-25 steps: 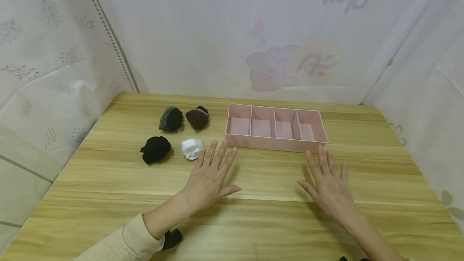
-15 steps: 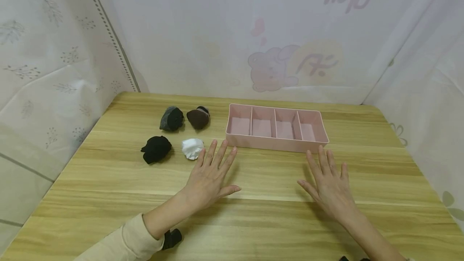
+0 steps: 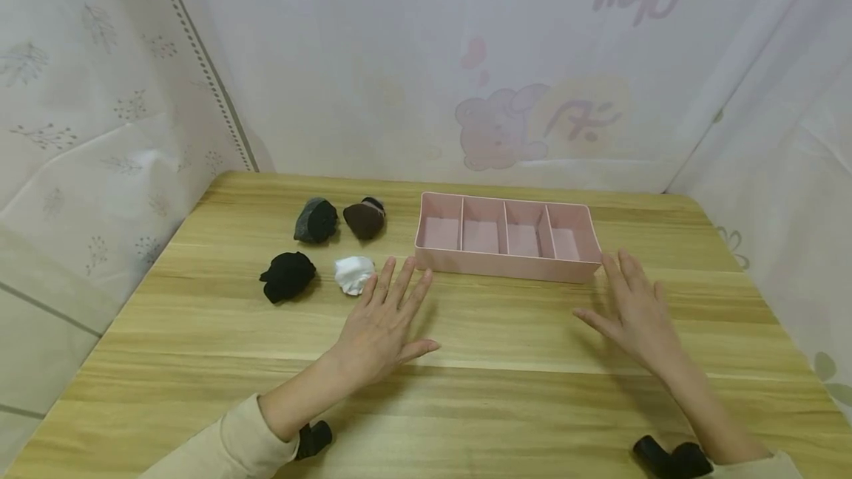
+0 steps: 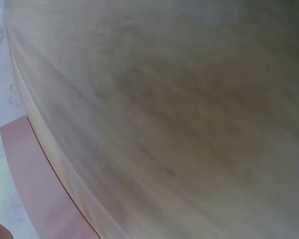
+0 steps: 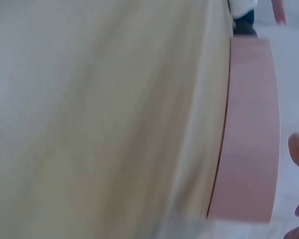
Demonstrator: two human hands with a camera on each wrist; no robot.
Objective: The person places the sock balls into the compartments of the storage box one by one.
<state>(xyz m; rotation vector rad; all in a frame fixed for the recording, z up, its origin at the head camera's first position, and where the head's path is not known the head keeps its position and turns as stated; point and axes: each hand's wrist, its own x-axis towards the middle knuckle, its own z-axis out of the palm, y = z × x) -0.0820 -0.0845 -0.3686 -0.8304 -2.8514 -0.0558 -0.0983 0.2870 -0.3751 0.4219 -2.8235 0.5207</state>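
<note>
Left hand lies flat on the table, fingers spread and holding nothing, fingertips just beside the white sock. Right hand is lifted off the wood, fingers straight and loose, empty, at the near right corner of the pink tray. Black, grey and brown socks sit left of the tray.

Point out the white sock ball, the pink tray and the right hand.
white sock ball (image 3: 353,273), head view, middle of the bundle.
pink tray (image 3: 506,267), head view, near wall.
right hand (image 3: 637,312), head view, back of the hand.
</note>
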